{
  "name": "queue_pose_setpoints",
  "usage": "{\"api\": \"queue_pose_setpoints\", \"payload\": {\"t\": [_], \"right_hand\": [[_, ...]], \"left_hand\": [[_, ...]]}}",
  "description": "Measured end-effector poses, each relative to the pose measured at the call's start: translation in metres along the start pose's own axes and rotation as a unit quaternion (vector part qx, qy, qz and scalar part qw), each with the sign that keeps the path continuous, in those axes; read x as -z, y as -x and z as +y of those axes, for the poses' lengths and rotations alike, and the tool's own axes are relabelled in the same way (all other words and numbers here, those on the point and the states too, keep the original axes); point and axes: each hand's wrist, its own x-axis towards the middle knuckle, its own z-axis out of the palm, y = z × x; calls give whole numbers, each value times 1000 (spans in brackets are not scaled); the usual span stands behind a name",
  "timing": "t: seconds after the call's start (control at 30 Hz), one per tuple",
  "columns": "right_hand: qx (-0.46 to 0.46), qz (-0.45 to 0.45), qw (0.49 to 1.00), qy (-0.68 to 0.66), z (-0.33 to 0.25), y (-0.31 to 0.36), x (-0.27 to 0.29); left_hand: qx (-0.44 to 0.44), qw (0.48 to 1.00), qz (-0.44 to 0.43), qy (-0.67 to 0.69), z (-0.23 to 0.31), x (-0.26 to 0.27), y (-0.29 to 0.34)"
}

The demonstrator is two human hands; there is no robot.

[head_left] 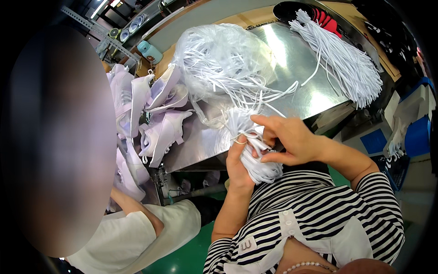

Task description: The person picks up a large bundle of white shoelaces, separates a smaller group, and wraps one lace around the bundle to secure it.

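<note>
My left hand (240, 168) is closed around a bundle of white shoelaces (264, 170), held in front of my chest at the table's near edge. A thin tie (241, 138) circles the bundle near my left thumb. The laces' upper ends fan out above the grip, and the lower part hangs in folded loops. My right hand (292, 139) is at the bundle's right side, open, with thumb and index finger spread apart. Its other fingers curl by the laces and are partly hidden. Just beyond my hands, a clear plastic bag (200, 45) holds many loose white laces (223, 71), some spilling out.
A shiny metal tabletop (315, 98) carries another long bundle of white laces (346, 64) at the far right. Pale lilac shoes (162, 132) are piled on the left, beside a person in a white shirt (132, 242). A light-blue bottle (149, 51) stands behind.
</note>
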Motion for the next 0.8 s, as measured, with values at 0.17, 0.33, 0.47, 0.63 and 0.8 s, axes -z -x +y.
{"api": "queue_pose_setpoints", "payload": {"t": [0.17,0.33,0.47,0.63,0.8], "right_hand": [[-18,40,977,-208,-17,16,-12],[29,61,998,-19,-7,29,-26],[-119,50,990,-61,-3,23,-21],[-217,72,963,-144,10,27,-31],[-240,100,883,-392,21,44,-18]], "left_hand": [[-35,999,39,-2,1,2,-1],[-41,998,30,-32,-11,13,-14],[-106,989,46,-95,-17,3,-17],[-178,928,112,-308,-34,19,-7],[-278,815,0,-508,-44,10,-19]]}}
